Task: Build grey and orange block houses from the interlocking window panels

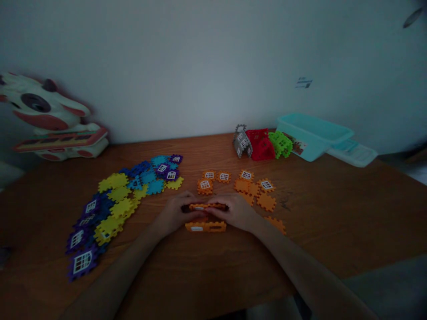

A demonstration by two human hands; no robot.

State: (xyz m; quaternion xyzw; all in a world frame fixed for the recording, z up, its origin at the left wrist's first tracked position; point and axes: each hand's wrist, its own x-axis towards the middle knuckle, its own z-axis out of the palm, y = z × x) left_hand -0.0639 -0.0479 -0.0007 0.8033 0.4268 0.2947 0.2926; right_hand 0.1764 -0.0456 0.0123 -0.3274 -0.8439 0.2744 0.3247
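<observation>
Both of my hands grip one orange panel (208, 207) of interlocking toothed building tiles, seen nearly edge-on. My left hand (176, 211) pinches its left end, and my right hand (233, 211) pinches its right end. Just below them, on the near side, another orange panel (206, 227) stands with a white window piece at its left; whether the two panels are joined is partly hidden by my fingers. Past my hands lie loose orange window tiles (204, 186). Several plain orange tiles (266, 202) are spread beside my right hand.
Yellow tiles (122, 207), purple window tiles (82, 261) and light blue tiles (155, 186) are heaped at left. Grey (242, 143), red (262, 149) and green (282, 143) assembled pieces stand by a turquoise bin (313, 129). A cow-shaped toy keyboard (63, 141) sits back left against the wall.
</observation>
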